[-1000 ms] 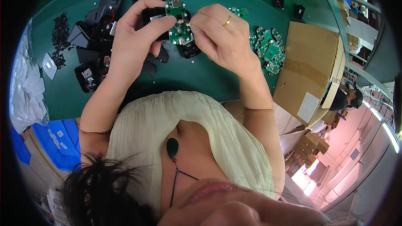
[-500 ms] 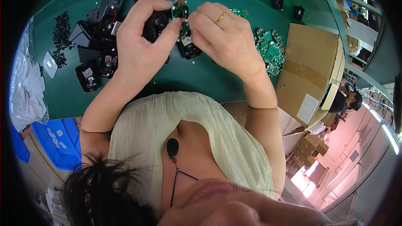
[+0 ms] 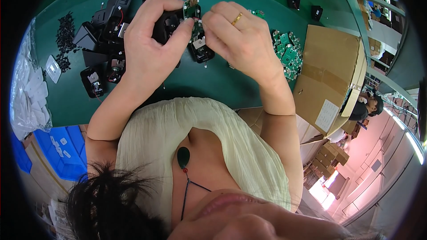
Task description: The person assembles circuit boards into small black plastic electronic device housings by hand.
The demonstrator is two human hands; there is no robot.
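My left hand (image 3: 153, 44) pinches a small green circuit board (image 3: 191, 5) between thumb and forefinger, holding it upright over the table. Close at the board's right side, my right hand (image 3: 242, 38) has its fingertips pressed together; whatever is between them is too small or hidden to make out. Below the board lies an open black plastic housing (image 3: 203, 54) with a pale metal part inside. More black housings are partly covered behind my left hand.
Black housings (image 3: 93, 82) with parts and wires crowd the left, beside small black pieces (image 3: 66, 33) and a plastic bag of white parts (image 3: 33, 89). Green circuit boards (image 3: 288, 53) are heaped at right, against a cardboard box (image 3: 327, 62). A blue bin (image 3: 66, 151) sits lower left.
My right hand has shifted slightly to the right, baring more of the black housing. My left hand and the circuit board stay almost in place.
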